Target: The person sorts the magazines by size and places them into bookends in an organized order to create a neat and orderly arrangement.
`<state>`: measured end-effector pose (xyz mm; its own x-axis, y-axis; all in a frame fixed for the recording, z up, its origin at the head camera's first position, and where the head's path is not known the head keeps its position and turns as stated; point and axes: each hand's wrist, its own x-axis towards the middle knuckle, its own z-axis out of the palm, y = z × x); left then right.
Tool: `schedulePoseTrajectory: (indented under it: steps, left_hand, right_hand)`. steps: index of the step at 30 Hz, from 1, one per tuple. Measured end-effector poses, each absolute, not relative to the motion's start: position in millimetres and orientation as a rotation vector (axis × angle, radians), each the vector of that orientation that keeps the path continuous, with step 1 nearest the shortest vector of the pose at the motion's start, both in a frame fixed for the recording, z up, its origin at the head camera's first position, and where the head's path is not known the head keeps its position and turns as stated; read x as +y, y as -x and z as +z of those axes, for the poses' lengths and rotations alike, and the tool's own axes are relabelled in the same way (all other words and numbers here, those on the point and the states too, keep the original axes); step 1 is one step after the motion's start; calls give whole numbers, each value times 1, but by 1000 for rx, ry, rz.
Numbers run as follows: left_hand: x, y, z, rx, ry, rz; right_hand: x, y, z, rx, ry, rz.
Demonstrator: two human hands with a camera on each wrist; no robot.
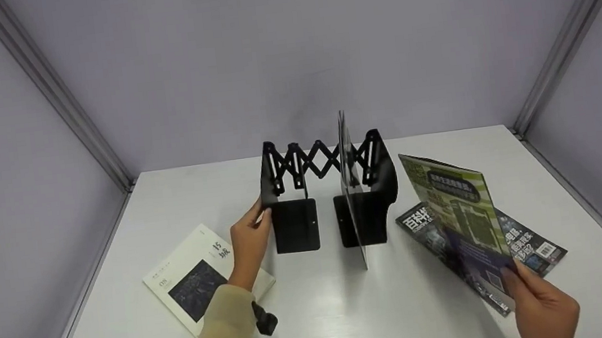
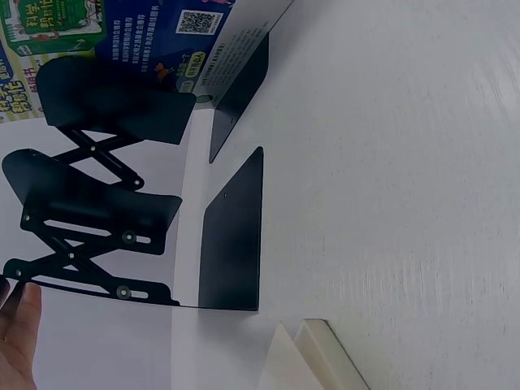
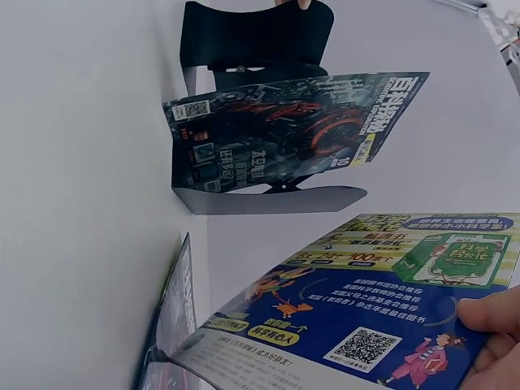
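The near part of the white desk (image 1: 317, 309) is crossed by a soft glare. With twelve o'clock set toward the back wall (image 1: 287, 51), a dark magazine (image 1: 530, 242) is laid flat at about four o'clock. A white book (image 1: 198, 285), its cover marked by a dark picture, is laid askew near nine o'clock and is partly hidden by a tan sleeve (image 1: 218, 326). Farther in, toward twelve, a black bookend (image 1: 295, 229) is stood upright, its end plates joined by a scissor lattice. Inside it, close to the right-hand plate, a standing magazine (image 3: 284, 134) is held on edge. The space is closed in by pale walls, and the corners are lined with grey metal strips (image 1: 54, 89).

Of the hands, the right hand (image 1: 546, 305) is seen nearer, at four o'clock, its thumb and fingers closed on the lower corner of a green-and-blue magazine (image 1: 461, 210). That magazine is raised and tilted at about three o'clock, in front of the dark one; whether the two are touching cannot be told. Farther off, toward ten, the outer left plate of the bookend is pinched by the left hand (image 1: 250, 245), whose fingers are partly hidden.
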<state>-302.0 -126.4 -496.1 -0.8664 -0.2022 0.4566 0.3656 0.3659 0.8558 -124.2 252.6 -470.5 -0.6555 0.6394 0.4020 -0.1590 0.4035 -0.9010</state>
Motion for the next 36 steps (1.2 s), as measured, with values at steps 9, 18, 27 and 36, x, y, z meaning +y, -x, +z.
schedulePoseTrajectory:
  steps: [9, 18, 27, 36]
  left_hand:
    - [-126, 303, -497, -2134, 147, -1535]
    - [-126, 303, -496, -2138, 116, -1582]
    - [-126, 303, -495, -2135, 112, -1586]
    - [-125, 302, -493, -2153, 109, -1552]
  right_hand:
    - [249, 121, -465, -1902, 466, 1353]
    - [241, 114, -457, -1787, 416, 1430]
    - [232, 105, -446, -1543, 248, 1603]
    - [226, 105, -444, -1498, 219, 1674]
